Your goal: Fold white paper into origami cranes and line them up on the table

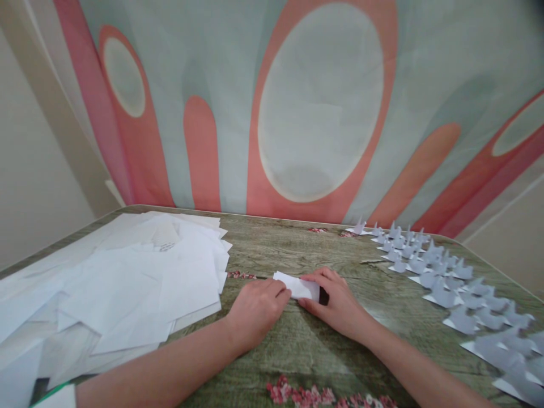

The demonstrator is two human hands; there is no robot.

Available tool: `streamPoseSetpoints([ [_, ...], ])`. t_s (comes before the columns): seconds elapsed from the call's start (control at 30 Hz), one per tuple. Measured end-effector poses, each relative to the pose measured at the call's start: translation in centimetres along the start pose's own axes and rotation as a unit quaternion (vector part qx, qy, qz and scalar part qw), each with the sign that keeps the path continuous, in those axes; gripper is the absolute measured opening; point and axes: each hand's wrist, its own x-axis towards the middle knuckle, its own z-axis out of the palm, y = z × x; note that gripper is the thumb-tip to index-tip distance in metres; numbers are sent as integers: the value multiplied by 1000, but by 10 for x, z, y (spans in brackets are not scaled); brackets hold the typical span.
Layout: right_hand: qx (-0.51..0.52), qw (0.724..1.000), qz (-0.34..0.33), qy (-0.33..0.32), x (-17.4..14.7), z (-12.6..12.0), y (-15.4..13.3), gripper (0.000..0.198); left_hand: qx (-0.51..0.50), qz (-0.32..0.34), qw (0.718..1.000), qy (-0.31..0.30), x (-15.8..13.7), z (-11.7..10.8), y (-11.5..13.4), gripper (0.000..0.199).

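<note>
A small folded piece of white paper [302, 287] lies between my hands near the middle of the table. My left hand [260, 306] is closed on its left end, fingers curled over the edge. At the right end my right hand [330, 298] grips it, thumb at the near side and fingers at the far side. Part of the paper is hidden under the fingers. Several folded white paper birds [437, 275] stand in rows to the right of my right hand.
Loose white paper sheets [191, 277] spread in a large heap on the left. The wood-patterned table [272, 243] carries printed pink flowers [301, 395] near its front. Behind it hangs a backdrop [323, 113] with coral and pale green shapes.
</note>
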Motion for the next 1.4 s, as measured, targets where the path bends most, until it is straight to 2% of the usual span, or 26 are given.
streamPoseSetpoints([
  [0.4, -8, 999, 37, -15, -1, -5, -10, 31, 6, -14, 1000, -3, 1, 2, -1, 14],
  [0.53, -21, 999, 46, -13, -5, -5, -13, 31, -38, -26, 999, -15, 1, -2, 0, 14],
  [0.63, -26, 998, 51, -7, -9, -4, -15, 30, -111, -65, 992, 11, 1, -4, 1, 10],
  [0.8, -17, 999, 43, -2, -12, -5, -17, 28, -191, -150, 968, 57, 1, 3, -7, 36],
  [0.9, -8, 999, 37, -2, -13, -6, -17, 28, -225, -131, 965, 40, 1, 9, -15, 55],
  [0.97, -4, 999, 33, -2, -14, -7, -17, 29, -238, -104, 965, 21, 1, 10, -18, 61],
  [1.1, 0, 1000, 20, -8, -14, -8, -17, 31, -241, -64, 968, 1, 2, 7, -17, 45],
  [1.2, 7, 1000, 11, -10, -14, -9, -14, 33, -233, -66, 970, 5, 3, 3, -13, 33],
  [1.4, 19, 1000, 4, -23, -12, -11, -10, 32, -202, -67, 977, 2, 3, 2, -11, 30],
])
